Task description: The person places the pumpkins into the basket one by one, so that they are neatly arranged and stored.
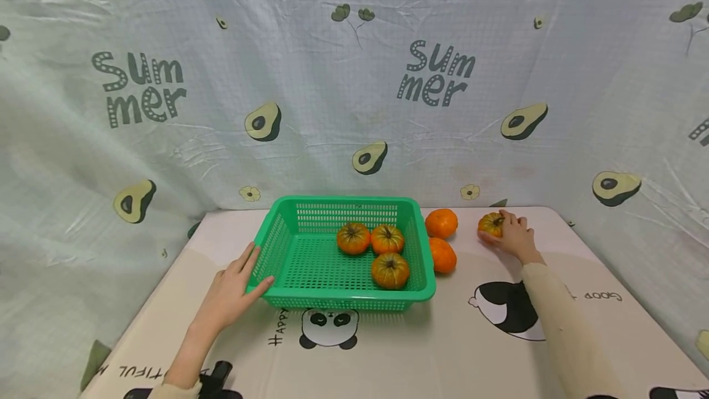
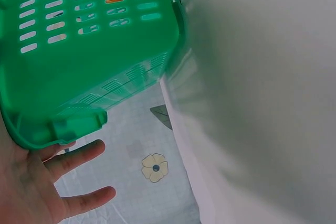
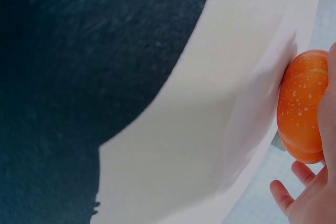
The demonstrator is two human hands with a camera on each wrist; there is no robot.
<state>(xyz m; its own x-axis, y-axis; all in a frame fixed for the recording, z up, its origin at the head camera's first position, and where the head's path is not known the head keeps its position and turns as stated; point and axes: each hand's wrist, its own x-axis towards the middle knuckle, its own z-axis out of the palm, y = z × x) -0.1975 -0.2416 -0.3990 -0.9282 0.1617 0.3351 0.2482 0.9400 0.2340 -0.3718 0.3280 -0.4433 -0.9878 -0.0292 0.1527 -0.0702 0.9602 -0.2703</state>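
Observation:
A green plastic basket [image 1: 339, 295] with slotted walls stands on the table, and three small orange-green pumpkins [image 1: 390, 271] lie in its right half. My left hand [image 1: 229, 291] rests on the basket's left rim with fingers spread and fairly straight; the left wrist view shows the fingers [image 2: 79, 158] beside the rim. To the right of the basket, my right hand [image 1: 516, 237] grips another small pumpkin [image 1: 490, 225] near the table's back edge. This pumpkin's speckled orange side [image 3: 303, 106] shows in the right wrist view, partly covered by the hand.
Two smooth orange fruits [image 1: 441, 223] sit against the basket's right side, one behind the other. The pale table cover [image 1: 388, 356] carries panda prints and lettering. A curtain [image 1: 310, 79] printed with avocados hangs right behind the table.

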